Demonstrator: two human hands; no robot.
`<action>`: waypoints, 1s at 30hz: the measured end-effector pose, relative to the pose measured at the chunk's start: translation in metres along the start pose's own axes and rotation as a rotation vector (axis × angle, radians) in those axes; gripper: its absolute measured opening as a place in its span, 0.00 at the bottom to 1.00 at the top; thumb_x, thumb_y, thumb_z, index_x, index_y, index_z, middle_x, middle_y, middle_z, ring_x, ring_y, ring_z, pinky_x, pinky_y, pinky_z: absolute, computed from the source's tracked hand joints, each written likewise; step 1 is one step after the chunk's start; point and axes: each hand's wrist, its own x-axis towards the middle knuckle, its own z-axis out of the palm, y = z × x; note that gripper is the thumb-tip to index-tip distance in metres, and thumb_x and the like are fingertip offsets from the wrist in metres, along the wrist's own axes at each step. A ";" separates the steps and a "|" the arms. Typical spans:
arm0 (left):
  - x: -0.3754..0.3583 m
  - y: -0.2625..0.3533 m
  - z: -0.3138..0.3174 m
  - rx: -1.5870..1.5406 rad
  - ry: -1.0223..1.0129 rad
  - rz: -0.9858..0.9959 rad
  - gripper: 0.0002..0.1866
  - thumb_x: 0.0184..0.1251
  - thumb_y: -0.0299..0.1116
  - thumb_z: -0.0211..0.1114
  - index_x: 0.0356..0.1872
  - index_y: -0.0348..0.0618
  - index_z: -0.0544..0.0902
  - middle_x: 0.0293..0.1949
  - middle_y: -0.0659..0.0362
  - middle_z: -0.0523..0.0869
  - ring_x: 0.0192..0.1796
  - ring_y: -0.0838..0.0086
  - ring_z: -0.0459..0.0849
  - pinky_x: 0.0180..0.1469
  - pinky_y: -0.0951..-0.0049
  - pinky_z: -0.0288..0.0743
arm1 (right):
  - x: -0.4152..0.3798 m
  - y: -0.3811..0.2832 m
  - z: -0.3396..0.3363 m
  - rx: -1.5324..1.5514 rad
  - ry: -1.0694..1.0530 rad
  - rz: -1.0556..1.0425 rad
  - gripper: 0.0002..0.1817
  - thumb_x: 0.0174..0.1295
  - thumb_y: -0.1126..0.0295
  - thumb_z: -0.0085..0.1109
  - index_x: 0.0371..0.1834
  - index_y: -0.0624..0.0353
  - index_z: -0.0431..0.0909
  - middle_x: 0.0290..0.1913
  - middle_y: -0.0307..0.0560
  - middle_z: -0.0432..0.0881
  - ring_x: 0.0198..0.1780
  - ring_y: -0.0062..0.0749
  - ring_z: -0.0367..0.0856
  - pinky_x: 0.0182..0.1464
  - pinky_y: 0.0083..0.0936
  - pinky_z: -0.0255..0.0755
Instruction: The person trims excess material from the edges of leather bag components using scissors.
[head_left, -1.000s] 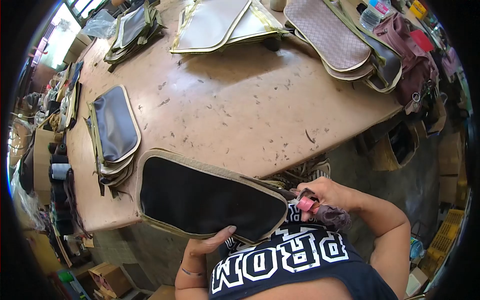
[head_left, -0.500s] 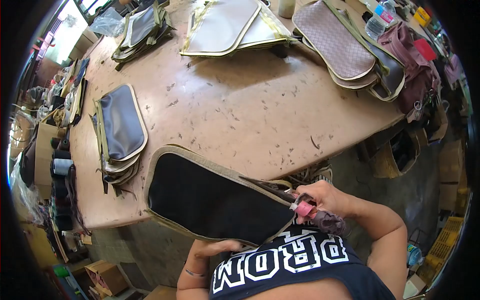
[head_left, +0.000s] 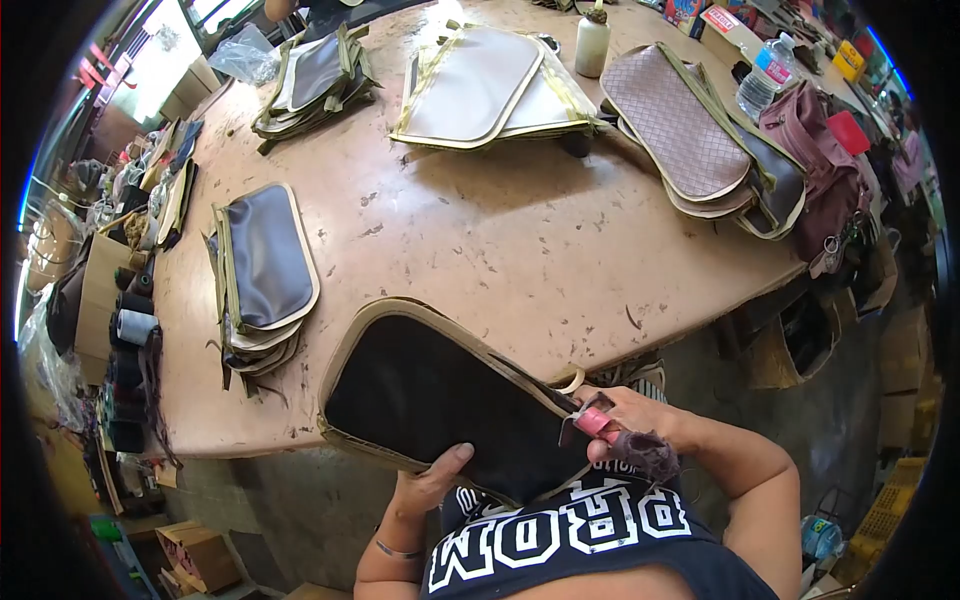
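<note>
While scanning from the left edge: cardboard box beside the table, thread spools stacked against it, contents of the box too dim to tell. Further in, on the worn wooden table, a stack of dark panels with tan binding, lying flat, long axis running away from the wearer.

At the near table edge, a black fabric bag panel with tan edge binding, overhanging the table toward the body, long axis slanting from upper left down to lower right. Left hand under the near edge, thumb pressed up on the black face, fingers hidden beneath: clamped on the panel. Right hand at the panel's lower right corner, closed around scissors with pink-wrapped handles, blades pointing left along the binding and touching the edge there. Right hand therefore nearer the cut end, left hand steadying mid-length; panel lies leftward and up from the scissors.

Across the far side: a pile of grey pieces with olive trim, pale grey panels with yellow binding, a small glue bottle upright, quilted mauve panels stacked, a water bottle standing, and a maroon bag at the right corner, zipped shut as far as visible.
</note>
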 end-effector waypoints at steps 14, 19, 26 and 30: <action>0.004 -0.007 -0.005 0.155 -0.078 -0.027 0.23 0.47 0.19 0.57 0.48 0.34 0.66 0.45 0.54 0.72 0.46 0.67 0.72 0.49 0.68 0.67 | 0.000 -0.004 0.003 0.105 0.117 0.033 0.20 0.48 0.54 0.55 0.36 0.59 0.70 0.29 0.50 0.71 0.32 0.41 0.72 0.34 0.27 0.65; 0.007 -0.004 0.003 0.085 -0.038 0.011 0.16 0.48 0.22 0.60 0.41 0.34 0.72 0.38 0.59 0.75 0.40 0.75 0.73 0.43 0.77 0.68 | 0.007 -0.007 -0.001 0.096 0.101 0.014 0.34 0.45 0.35 0.42 0.32 0.59 0.70 0.29 0.49 0.66 0.32 0.42 0.67 0.35 0.32 0.61; 0.007 -0.007 0.002 0.054 -0.029 0.002 0.17 0.48 0.22 0.61 0.42 0.33 0.71 0.39 0.59 0.75 0.40 0.75 0.72 0.44 0.77 0.68 | 0.002 -0.010 0.000 0.137 0.167 0.092 0.15 0.49 0.60 0.57 0.34 0.58 0.71 0.25 0.47 0.73 0.27 0.36 0.73 0.30 0.22 0.65; 0.009 -0.007 0.003 0.061 -0.037 0.023 0.17 0.49 0.23 0.60 0.42 0.33 0.71 0.40 0.59 0.75 0.40 0.75 0.72 0.44 0.76 0.67 | 0.000 -0.006 0.002 0.093 0.229 0.034 0.15 0.48 0.61 0.58 0.35 0.58 0.71 0.22 0.48 0.74 0.24 0.35 0.73 0.27 0.21 0.65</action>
